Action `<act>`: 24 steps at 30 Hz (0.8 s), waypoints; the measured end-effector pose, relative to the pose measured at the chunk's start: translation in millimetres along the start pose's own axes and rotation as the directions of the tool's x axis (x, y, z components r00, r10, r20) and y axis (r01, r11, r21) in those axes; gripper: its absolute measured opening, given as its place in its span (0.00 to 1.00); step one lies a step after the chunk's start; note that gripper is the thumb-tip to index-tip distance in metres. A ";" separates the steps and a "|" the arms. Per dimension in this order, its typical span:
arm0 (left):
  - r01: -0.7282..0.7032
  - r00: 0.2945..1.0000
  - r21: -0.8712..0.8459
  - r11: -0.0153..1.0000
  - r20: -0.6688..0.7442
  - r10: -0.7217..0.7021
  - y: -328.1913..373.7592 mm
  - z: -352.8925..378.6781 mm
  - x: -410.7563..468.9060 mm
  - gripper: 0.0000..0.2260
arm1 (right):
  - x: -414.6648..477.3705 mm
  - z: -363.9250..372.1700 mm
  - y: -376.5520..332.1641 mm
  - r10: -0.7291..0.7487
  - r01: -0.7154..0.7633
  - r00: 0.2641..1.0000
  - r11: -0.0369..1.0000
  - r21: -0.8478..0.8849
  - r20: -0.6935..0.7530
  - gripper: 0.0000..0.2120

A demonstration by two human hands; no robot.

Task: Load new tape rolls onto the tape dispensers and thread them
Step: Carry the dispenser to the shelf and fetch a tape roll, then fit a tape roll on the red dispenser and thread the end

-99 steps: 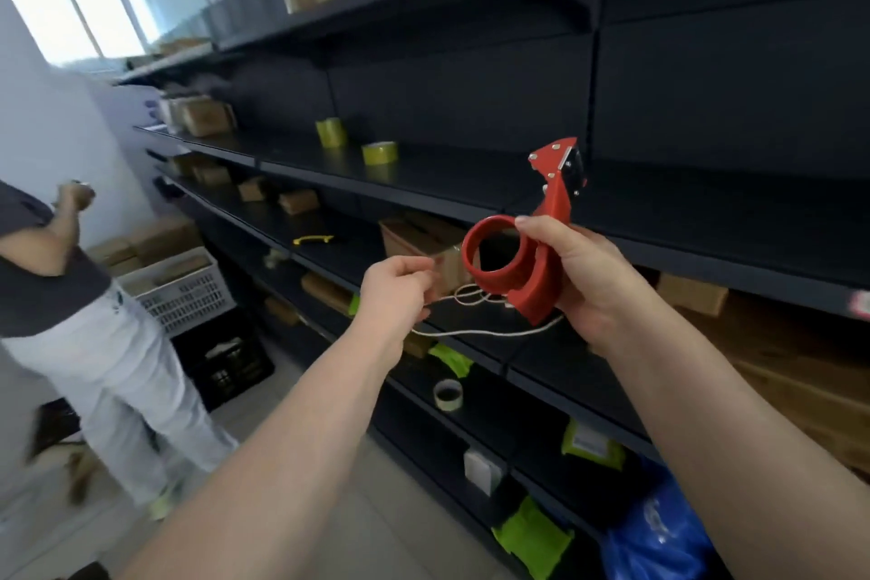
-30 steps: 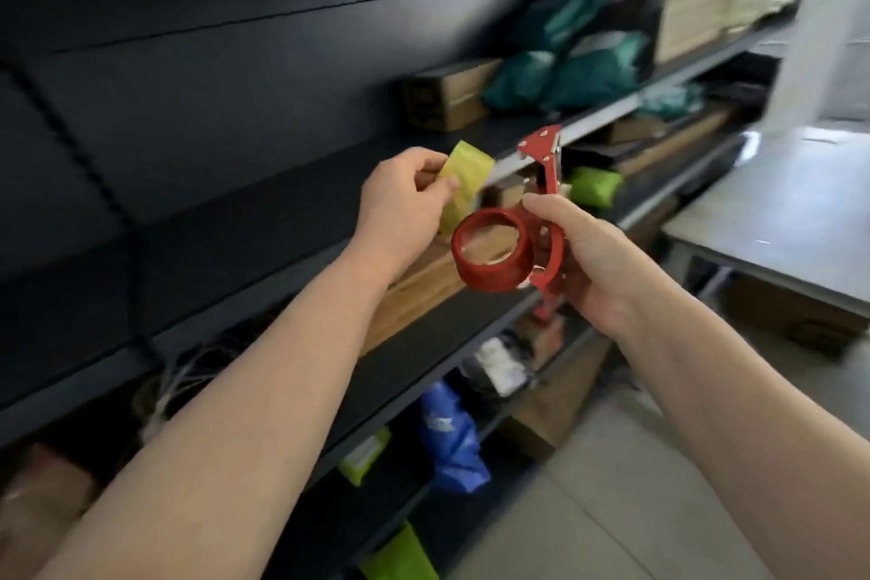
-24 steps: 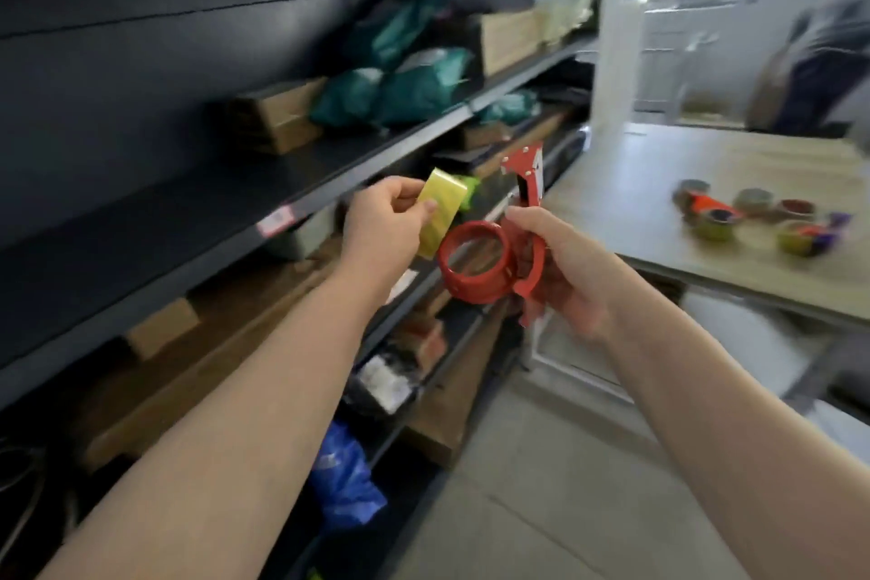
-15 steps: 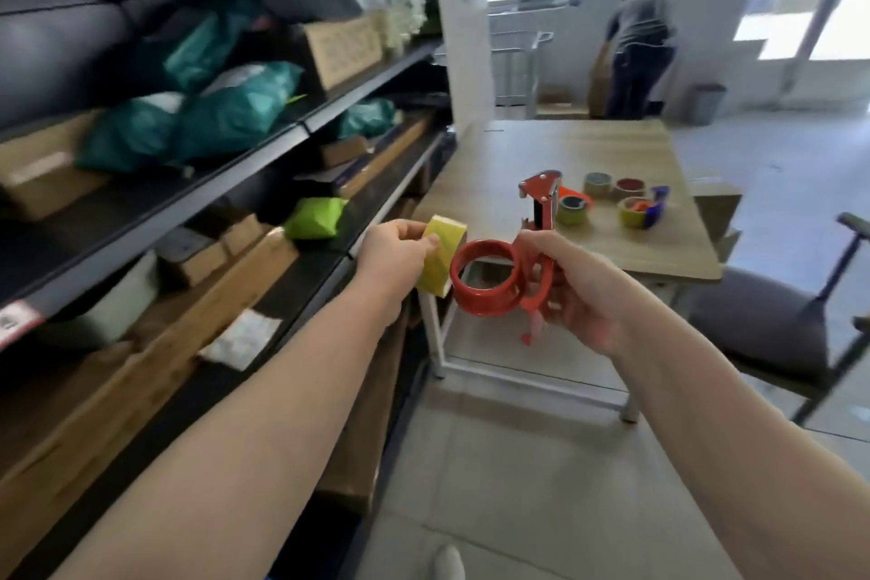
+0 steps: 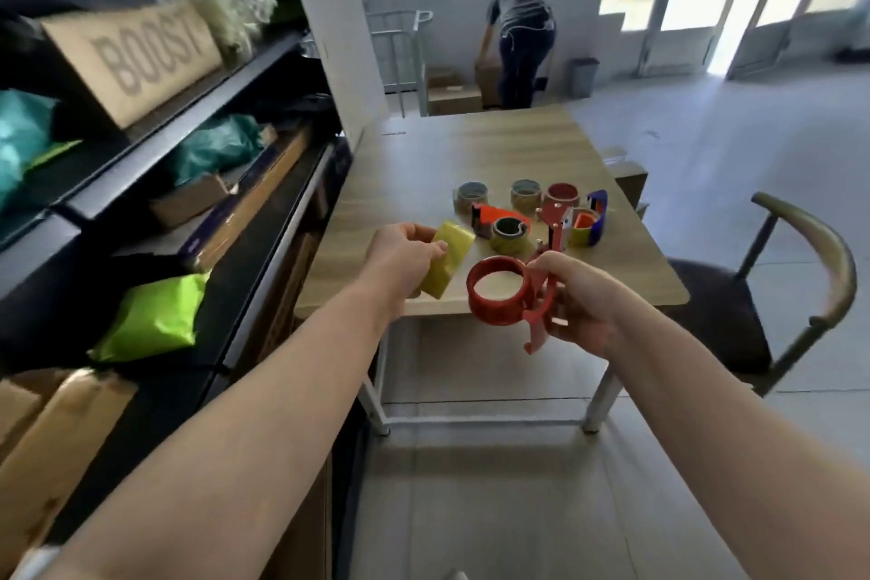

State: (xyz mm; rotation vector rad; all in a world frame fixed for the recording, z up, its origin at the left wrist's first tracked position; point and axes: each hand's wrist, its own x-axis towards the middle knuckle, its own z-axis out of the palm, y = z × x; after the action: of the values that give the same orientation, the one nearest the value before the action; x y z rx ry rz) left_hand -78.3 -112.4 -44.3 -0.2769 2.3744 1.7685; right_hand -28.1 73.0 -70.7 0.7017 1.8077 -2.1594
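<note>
My right hand [image 5: 576, 297] grips a red tape dispenser [image 5: 515, 287] by its handle, its empty round hub facing me and its cutter end pointing up. Just to its left, my left hand [image 5: 400, 257] holds a yellow tape roll [image 5: 449, 261] edge-on, a short gap from the hub. Both hover over the near edge of a wooden table [image 5: 423, 184]. On the table lie an orange dispenser loaded with a roll [image 5: 501, 226], a blue dispenser [image 5: 591, 221] and several loose tape rolls [image 5: 525, 193].
Dark shelving [image 5: 197, 184] with boxes and green bags runs along my left. A chair [image 5: 762, 297] stands right of the table. Another person [image 5: 520, 42] bends over boxes at the far wall. Grey tiled floor spreads to the right.
The view has swung from the shelves round to the table, which is now closer. My left hand took a yellow roll from the shelf; the right still grips the red dispenser.
</note>
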 end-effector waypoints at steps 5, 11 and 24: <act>0.057 0.998 0.009 0.998 0.025 -0.057 2.5 -0.9 67.6 0.06 | 66.4 9.9 2.7 0.164 -0.162 0.986 0.986 0.043 -0.037 0.04; 0.105 0.993 0.113 0.988 0.042 -0.110 -4.7 -4.5 129.6 0.07 | 142.9 26.8 -2.3 0.274 -0.275 0.960 0.962 0.002 -0.062 0.04; 0.195 0.980 0.264 0.945 -0.015 -0.198 -33.7 5.1 277.6 0.08 | 324.9 65.9 -6.1 0.463 -0.471 0.882 0.867 -0.163 -0.088 0.04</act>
State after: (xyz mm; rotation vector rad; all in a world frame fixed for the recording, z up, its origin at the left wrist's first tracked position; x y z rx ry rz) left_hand -338.7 -130.4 -144.6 -0.4463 2.4416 1.3450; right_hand -322.8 49.5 -220.8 1.0282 1.6144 -1.6538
